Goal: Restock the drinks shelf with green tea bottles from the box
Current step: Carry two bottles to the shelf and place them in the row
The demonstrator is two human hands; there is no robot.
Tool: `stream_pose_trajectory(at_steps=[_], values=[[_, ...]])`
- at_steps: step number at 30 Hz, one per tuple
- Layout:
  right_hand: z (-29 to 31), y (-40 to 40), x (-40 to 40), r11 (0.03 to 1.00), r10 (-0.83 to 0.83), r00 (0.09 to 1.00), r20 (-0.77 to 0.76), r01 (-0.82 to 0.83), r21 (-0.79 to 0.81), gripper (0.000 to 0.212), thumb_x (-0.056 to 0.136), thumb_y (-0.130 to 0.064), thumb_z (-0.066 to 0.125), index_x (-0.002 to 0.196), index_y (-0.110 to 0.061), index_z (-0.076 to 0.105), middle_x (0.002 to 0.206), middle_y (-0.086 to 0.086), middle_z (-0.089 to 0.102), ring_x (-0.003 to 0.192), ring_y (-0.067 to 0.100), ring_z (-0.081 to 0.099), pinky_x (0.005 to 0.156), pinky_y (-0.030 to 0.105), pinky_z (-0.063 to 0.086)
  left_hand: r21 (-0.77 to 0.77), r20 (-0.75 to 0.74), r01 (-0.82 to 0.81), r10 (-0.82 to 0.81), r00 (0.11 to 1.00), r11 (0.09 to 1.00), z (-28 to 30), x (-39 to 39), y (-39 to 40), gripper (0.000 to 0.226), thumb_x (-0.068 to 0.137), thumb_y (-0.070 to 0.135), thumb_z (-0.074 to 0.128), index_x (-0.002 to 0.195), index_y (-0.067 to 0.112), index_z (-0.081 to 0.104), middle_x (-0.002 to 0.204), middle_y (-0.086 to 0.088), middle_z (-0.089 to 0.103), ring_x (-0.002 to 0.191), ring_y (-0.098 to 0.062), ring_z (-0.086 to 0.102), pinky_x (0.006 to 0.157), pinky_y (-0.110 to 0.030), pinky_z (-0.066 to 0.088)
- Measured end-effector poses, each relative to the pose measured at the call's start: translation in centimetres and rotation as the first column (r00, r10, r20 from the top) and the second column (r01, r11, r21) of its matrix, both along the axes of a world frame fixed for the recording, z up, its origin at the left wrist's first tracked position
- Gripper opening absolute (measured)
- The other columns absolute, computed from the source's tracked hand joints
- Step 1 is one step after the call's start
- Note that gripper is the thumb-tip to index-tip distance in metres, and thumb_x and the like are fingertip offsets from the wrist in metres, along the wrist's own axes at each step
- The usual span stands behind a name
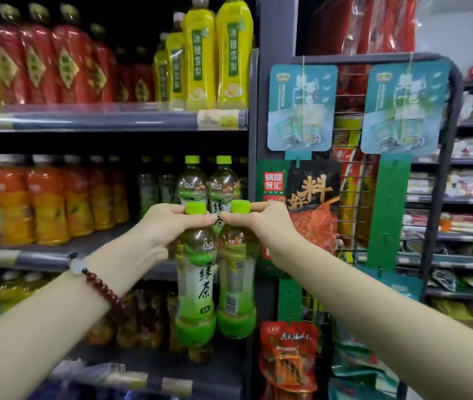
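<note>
shop shelving fills the background. two green tea bottles [197, 284] hang side by side in front of the middle drinks shelf [56, 255], the left hand [166, 226] and right hand [261, 223] each pinching one by its neck. such thin grips could slip, or the swinging bases could topple the shelved green tea bottles [206, 180] behind.

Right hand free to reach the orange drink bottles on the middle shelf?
Probably not: the right hand grips a green tea bottle, and the orange drink bottles sit far left, past the left hand and its bottle.
</note>
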State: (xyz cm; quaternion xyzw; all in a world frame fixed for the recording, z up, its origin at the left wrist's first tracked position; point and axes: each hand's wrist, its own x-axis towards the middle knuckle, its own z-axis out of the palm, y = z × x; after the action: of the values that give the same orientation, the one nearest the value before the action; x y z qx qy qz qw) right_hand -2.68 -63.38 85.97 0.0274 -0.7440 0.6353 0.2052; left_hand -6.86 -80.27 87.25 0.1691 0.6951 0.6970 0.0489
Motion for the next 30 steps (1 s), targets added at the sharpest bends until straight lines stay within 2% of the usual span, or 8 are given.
stream_pose_trajectory(at_steps=[2, 5, 8, 12, 15, 20, 26, 30], values=[[0.8, -1.0, -0.7, 0.999, 0.028, 0.999, -0.020, -0.028, 0.021, 0.016, 0.069, -0.020, 0.084, 0.082, -0.012, 0.078, 0.084, 0.001, 0.078, 0.085, 0.016, 0.073, 0.082, 0.028, 0.054, 0.022, -0.019, -0.007, 0.008, 1.000, 1.000, 0.6, -0.8, -1.2, 0.034, 0.050, 0.017, 0.083, 0.082, 0.008, 0.075, 0.081, -0.011, 0.077, 0.073, -0.023, 0.073, 0.072, -0.034, 0.057], [1.9, -3.0, -2.2, 0.996, 0.034, 0.998, -0.054, -0.029, 0.085, 0.017, 0.068, -0.024, 0.085, 0.078, -0.012, 0.078, 0.079, -0.003, 0.077, 0.077, 0.006, 0.070, 0.075, 0.016, 0.054, 0.101, -0.062, -0.050, 0.057, 0.996, 0.994, 1.1, -2.1, -2.9, 0.019, 0.057, 0.009, 0.082, 0.075, 0.010, 0.075, 0.073, -0.008, 0.076, 0.071, -0.023, 0.070, 0.074, -0.034, 0.055], [2.8, -5.5, -3.9, 0.994, 0.021, 0.996, -0.088, -0.012, 0.109, 0.025, 0.065, -0.026, 0.086, 0.083, -0.010, 0.078, 0.085, 0.003, 0.078, 0.087, 0.019, 0.074, 0.089, 0.037, 0.056, 0.165, -0.123, -0.093, 0.114, 0.986, 0.982, 1.4, -3.6, -4.8, 0.012, 0.065, 0.003, 0.079, 0.072, 0.010, 0.072, 0.062, -0.002, 0.073, 0.066, -0.019, 0.068, 0.074, -0.031, 0.055], [4.6, -8.9, -5.6, 0.997, 0.021, 0.985, -0.169, -0.007, 0.082, 0.017, 0.072, -0.017, 0.082, 0.083, -0.005, 0.076, 0.079, 0.005, 0.077, 0.074, 0.017, 0.074, 0.069, 0.028, 0.058, 0.211, -0.171, -0.073, 0.110, 0.979, 0.975, 3.0, -5.7, -7.7, 0.012, 0.068, 0.003, 0.078, 0.071, 0.011, 0.069, 0.054, 0.003, 0.070, 0.059, -0.015, 0.066, 0.066, -0.030, 0.057], [6.2, -11.3, -7.2, 0.996, -0.013, 0.976, -0.216, 0.030, 0.079, 0.012, 0.072, -0.017, 0.082, 0.079, -0.009, 0.077, 0.076, 0.003, 0.076, 0.076, 0.018, 0.074, 0.078, 0.034, 0.059, 0.217, -0.243, -0.022, 0.076, 0.967, 0.976, 4.9, -7.7, -10.0, 0.012, 0.068, 0.004, 0.078, 0.073, 0.010, 0.070, 0.057, 0.003, 0.070, 0.057, -0.011, 0.067, 0.058, -0.025, 0.058], [7.3, -14.1, -9.7, 0.995, -0.086, 0.962, -0.260, 0.096, 0.028, 0.018, 0.073, -0.020, 0.082, 0.084, -0.007, 0.076, 0.080, 0.008, 0.076, 0.078, 0.024, 0.075, 0.078, 0.041, 0.061, 0.206, -0.358, 0.080, -0.001, 0.934, 0.975, 6.6, -11.5, -12.3, 0.013, 0.068, 0.004, 0.079, 0.071, 0.013, 0.070, 0.054, 0.007, 0.070, 0.054, -0.003, 0.067, 0.051, -0.017, 0.053], [6.0, -15.5, -12.5, 0.978, -0.203, 0.949, -0.243, 0.208, -0.006, 0.021, 0.072, -0.020, 0.082, 0.089, -0.008, 0.077, 0.087, 0.011, 0.078, 0.082, 0.025, 0.075, 0.082, 0.043, 0.060, 0.209, -0.312, 0.153, -0.082, 0.947, 0.966, 5.3, -15.5, -12.6, 0.013, 0.067, 0.004, 0.080, 0.070, 0.013, 0.071, 0.061, 0.003, 0.072, 0.066, -0.014, 0.068, 0.066, -0.027, 0.055], [5.0, -15.8, -13.6, 0.949, -0.272, 0.913, -0.304, 0.307, 0.072, 0.023, 0.075, -0.038, 0.077, 0.084, -0.016, 0.076, 0.084, 0.005, 0.077, 0.083, 0.023, 0.074, 0.084, 0.046, 0.059, 0.212, -0.289, 0.185, -0.119, 0.950, 0.960, 4.9, -16.9, -12.9, 0.013, 0.070, 0.013, 0.079, 0.081, 0.013, 0.073, 0.078, -0.004, 0.075, 0.078, -0.019, 0.071, 0.073, -0.033, 0.056]])
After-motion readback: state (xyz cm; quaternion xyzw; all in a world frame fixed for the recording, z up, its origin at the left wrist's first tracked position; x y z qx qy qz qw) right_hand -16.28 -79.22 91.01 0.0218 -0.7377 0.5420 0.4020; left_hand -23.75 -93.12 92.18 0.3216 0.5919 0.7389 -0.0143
